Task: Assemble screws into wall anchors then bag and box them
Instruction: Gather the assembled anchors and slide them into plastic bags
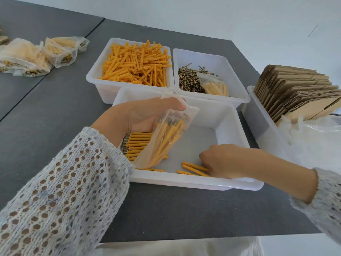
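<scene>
My left hand (145, 115) holds a clear plastic bag (166, 137) part-filled with orange anchors with screws in them, over the near white tray (195, 182). My right hand (221, 160) reaches into that tray and grips a few assembled anchors (193, 168) lying on its floor. A neat row of assembled anchors (136, 145) lies at the tray's left, partly behind the bag. A far-left tray (96, 74) holds loose orange anchors (136, 65). The tray (238, 97) beside it holds screws (190, 80) and one filled bag (215, 86).
Several filled bags (36, 56) lie on the grey table (166, 209) at the far left. A white bin (258, 111) at the right holds flat cardboard boxes (295, 89) and empty plastic bags (313, 139). A white wall stands behind.
</scene>
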Action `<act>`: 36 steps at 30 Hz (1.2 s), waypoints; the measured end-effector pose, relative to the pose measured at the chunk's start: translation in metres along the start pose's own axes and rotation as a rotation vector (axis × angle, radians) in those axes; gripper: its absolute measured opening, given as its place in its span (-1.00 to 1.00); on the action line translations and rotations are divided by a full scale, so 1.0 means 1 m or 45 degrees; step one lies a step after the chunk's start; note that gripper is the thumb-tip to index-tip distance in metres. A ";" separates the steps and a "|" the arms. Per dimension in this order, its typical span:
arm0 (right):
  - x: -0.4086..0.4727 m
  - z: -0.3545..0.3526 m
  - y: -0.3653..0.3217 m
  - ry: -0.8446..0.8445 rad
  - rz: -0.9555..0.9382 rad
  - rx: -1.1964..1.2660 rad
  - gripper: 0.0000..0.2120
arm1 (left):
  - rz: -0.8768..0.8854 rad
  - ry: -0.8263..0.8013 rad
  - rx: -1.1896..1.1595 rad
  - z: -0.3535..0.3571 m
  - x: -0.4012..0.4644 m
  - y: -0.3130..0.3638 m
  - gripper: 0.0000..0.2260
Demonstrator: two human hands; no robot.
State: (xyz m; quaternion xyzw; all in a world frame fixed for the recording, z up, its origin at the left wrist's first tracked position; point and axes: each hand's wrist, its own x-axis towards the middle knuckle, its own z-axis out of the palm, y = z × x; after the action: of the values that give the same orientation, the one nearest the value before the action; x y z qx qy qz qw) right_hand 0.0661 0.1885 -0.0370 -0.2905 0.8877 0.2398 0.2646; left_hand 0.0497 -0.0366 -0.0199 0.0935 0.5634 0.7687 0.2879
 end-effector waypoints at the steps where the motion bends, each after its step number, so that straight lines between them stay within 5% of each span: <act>1: -0.003 -0.001 -0.001 -0.029 -0.020 0.031 -0.73 | -0.002 0.002 0.007 0.000 0.000 0.000 -0.61; 5: -0.010 -0.009 0.000 -0.112 -0.048 0.126 -0.63 | -0.011 0.013 0.001 0.000 0.000 0.000 -0.59; 18: -0.015 -0.008 0.002 -0.166 -0.200 0.128 -0.90 | -0.015 0.016 0.036 0.000 0.000 -0.001 -0.60; 36: -0.017 -0.003 0.017 -0.012 -0.269 0.382 -0.89 | -0.002 0.014 0.087 -0.001 -0.002 -0.001 -0.57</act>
State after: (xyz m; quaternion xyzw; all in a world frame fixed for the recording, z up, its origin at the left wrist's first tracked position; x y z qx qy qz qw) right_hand 0.0662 0.2054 -0.0195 -0.3385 0.8767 0.0769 0.3330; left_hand 0.0510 -0.0384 -0.0208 0.0985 0.5910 0.7493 0.2821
